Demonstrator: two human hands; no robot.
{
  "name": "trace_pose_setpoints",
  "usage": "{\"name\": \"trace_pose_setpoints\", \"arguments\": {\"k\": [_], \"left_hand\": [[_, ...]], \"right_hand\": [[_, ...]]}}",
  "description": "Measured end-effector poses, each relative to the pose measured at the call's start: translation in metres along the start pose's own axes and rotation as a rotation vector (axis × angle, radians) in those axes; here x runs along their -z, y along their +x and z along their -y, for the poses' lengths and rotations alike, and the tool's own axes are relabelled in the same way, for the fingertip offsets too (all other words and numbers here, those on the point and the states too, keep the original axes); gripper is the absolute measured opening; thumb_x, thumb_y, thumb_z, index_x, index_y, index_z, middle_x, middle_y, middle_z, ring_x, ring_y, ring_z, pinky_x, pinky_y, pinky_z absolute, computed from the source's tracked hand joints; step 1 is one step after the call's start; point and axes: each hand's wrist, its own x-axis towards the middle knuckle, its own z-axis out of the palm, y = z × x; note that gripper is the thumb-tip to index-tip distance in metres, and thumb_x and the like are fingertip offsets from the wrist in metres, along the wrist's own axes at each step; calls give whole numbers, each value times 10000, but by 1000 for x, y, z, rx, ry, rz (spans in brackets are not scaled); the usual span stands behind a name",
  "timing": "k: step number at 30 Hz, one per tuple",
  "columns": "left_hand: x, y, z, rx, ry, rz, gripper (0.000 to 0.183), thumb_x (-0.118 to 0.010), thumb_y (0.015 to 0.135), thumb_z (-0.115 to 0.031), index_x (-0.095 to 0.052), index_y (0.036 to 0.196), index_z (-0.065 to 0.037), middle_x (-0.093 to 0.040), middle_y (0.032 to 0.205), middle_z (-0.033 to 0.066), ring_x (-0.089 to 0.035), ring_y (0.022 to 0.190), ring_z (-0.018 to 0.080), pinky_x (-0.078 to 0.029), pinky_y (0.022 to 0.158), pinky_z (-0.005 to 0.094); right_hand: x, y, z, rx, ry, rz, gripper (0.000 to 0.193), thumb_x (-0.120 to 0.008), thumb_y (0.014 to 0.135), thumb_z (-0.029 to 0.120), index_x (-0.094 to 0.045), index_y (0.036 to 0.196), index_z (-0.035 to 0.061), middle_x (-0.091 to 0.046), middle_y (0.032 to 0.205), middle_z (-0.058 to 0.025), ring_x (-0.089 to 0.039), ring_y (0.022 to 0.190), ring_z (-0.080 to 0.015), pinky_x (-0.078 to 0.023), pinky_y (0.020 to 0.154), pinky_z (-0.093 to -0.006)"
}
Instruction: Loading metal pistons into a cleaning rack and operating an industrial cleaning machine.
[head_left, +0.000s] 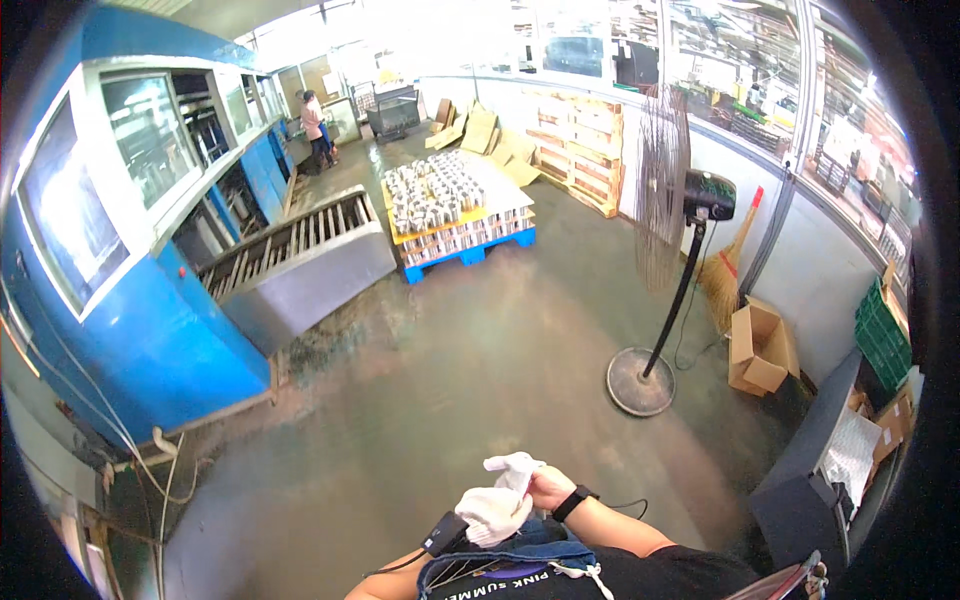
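Note:
My left hand [492, 514], in a white knit glove, is in front of my body at the bottom of the view, its fingers curled. A black device is strapped at its wrist. White glove fabric [514, 470] rises just beyond it and meets my bare right hand [550, 488]. Where the left glove ends and this fabric begins is hard to separate. The right fingers are closed on the edge of the fabric. A black watch [574, 503] is on my right wrist.
A standing fan [690, 195] on a round base is ahead right, near a broom [722, 280] and an open cardboard box [757, 348]. Metal cylinders fill a blue pallet [470, 257]. A blue machine [170, 340] with a roller conveyor [300, 245] lines the left. Another person [315, 125] stands far back.

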Motion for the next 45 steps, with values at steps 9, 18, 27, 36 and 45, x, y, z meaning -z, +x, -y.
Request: {"name": "trace_pose_setpoints", "arguments": {"k": [9, 18, 27, 36, 45], "left_hand": [[141, 143, 5, 66, 6, -28, 367, -565, 891, -373, -635, 749, -42, -598, 632, 130, -572, 574, 259, -438, 567, 394], [244, 318, 38, -197, 106, 24, 374, -572, 890, -370, -628, 716, -43, -580, 596, 118, -551, 534, 236, -427, 538, 379], [335, 499, 35, -519, 134, 301, 366, -630, 781, -454, -664, 837, -94, -646, 744, 157, -633, 712, 354, -497, 697, 461], [389, 639, 0, -505, 346, 314, 386, -577, 854, -392, -683, 956, -35, -682, 820, 164, -659, 811, 314, -503, 785, 396], [420, 826, -12, -354, 340, 127, 401, -515, 889, -438, -658, 810, -71, -666, 746, 152, -644, 701, 339, -504, 668, 419]], "right_hand": [[-3, 209, 113, 137, -1074, -3, 292, -596, 903, 389, -726, 1037, 165, -676, 746, -5, -635, 687, -171, -503, 639, -315], [15, 354, 211, -344, 92, 332, 329, -599, 887, 308, -571, 1091, 51, -618, 999, -87, -605, 980, -233, -517, 861, -367], [-19, 416, 372, 279, -15, -221, 469, -519, 925, 305, -485, 1314, 45, -524, 1305, -99, -517, 1172, -242, -458, 969, -430], [144, 504, 443, 23, -639, -380, 343, -520, 928, 271, -563, 1250, 160, -647, 1064, -135, -639, 913, -217, -519, 805, -295], [210, 574, 643, 139, 314, -545, 113, -577, 909, 180, -580, 965, 82, -581, 829, -79, -618, 742, -286, -559, 706, -460]]}}
